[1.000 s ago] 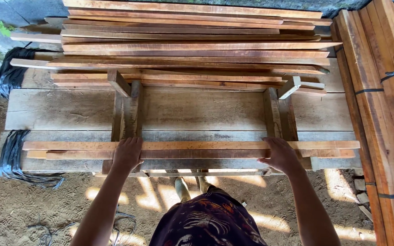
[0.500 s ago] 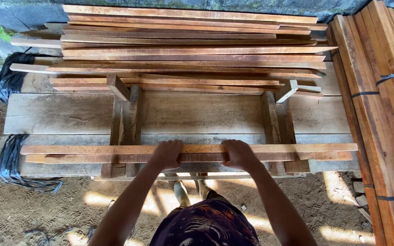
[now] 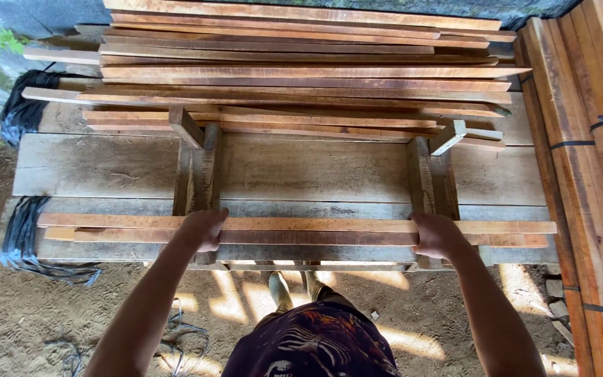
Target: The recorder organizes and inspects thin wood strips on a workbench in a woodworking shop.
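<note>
Two long thin wooden slats (image 3: 301, 230) lie side by side across two upright wooden cross-blocks, the left block (image 3: 195, 174) and the right block (image 3: 430, 178), on a grey plank bench (image 3: 301, 171). My left hand (image 3: 202, 229) curls over the slats above the left block. My right hand (image 3: 435, 235) grips the same slats above the right block. Both hands have fingers wrapped over the slats' far edge.
A loose pile of long slats (image 3: 301, 70) lies at the back of the bench. Strapped bundles of slats (image 3: 591, 160) run along the right. Black plastic strapping (image 3: 22, 237) hangs at the left. Sandy ground (image 3: 50, 321) lies below, with my feet under the bench.
My hands were together at the slats' middle half a second ago; now they have slid apart, the left hand over the left block and the right hand over the right one.
</note>
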